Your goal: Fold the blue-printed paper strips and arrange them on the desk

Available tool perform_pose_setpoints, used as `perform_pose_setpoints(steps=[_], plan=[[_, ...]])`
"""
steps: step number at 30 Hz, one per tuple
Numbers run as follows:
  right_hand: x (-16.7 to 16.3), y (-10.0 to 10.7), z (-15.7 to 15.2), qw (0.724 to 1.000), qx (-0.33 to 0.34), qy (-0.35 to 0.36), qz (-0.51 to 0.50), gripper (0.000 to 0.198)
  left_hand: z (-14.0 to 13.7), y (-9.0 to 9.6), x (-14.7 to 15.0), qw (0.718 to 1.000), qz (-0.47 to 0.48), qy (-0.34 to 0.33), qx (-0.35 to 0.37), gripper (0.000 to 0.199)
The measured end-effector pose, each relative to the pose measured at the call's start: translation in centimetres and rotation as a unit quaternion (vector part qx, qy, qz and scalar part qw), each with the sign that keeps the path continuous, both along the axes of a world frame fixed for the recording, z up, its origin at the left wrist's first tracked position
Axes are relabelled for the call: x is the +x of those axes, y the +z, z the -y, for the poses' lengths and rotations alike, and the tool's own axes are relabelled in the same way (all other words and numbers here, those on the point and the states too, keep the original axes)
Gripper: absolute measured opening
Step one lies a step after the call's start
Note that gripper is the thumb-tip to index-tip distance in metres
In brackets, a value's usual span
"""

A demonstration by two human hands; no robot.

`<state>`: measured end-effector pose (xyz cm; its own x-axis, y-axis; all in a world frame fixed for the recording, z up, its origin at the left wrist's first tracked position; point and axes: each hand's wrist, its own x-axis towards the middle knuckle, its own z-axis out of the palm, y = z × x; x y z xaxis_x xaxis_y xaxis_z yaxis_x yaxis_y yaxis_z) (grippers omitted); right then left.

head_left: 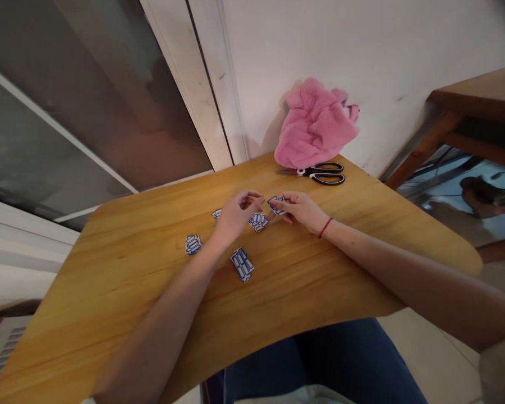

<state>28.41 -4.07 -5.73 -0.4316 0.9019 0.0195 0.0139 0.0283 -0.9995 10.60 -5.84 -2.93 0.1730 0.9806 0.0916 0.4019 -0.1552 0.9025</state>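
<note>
Pale wall (362, 50) backs the wooden table (126, 241) in the head view, where, clocked from the middle pile (258, 222) of small blue-and-white pieces between the hands, a pink cloth (315, 123) sits at one o'clock and scissors (325, 173) at two. Other piles lie at seven (242, 265), eight (193, 244) and nine, the last partly hidden by the left hand (238, 210), whose curled fingertips nearly meet, any hold impossible to tell, while the right hand (301, 209) pinches a few pieces (276, 202) at two
</note>
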Motion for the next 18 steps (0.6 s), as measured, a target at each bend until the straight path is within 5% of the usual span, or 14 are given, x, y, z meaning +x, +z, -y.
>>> perform_pose_setpoints(steps=[3, 9, 18], plan=[[-0.1, -0.1, 0.2, 1.0, 0.003, 0.021, 0.02, 0.037, 0.4, 0.3, 0.6, 0.999, 0.018, -0.033, -0.039, 0.02], [-0.1, -0.1, 0.4, 1.0, 0.006, -0.017, -0.008, 0.038, 0.2, 0.5, -0.1, 0.998, -0.064, 0.012, -0.009, 0.016], [0.3, 0.1, -0.6, 0.988, -0.075, -0.097, -0.089, 0.023, -0.5, -2.1, -1.5, 0.964, -0.26, 0.039, 0.031, 0.018]])
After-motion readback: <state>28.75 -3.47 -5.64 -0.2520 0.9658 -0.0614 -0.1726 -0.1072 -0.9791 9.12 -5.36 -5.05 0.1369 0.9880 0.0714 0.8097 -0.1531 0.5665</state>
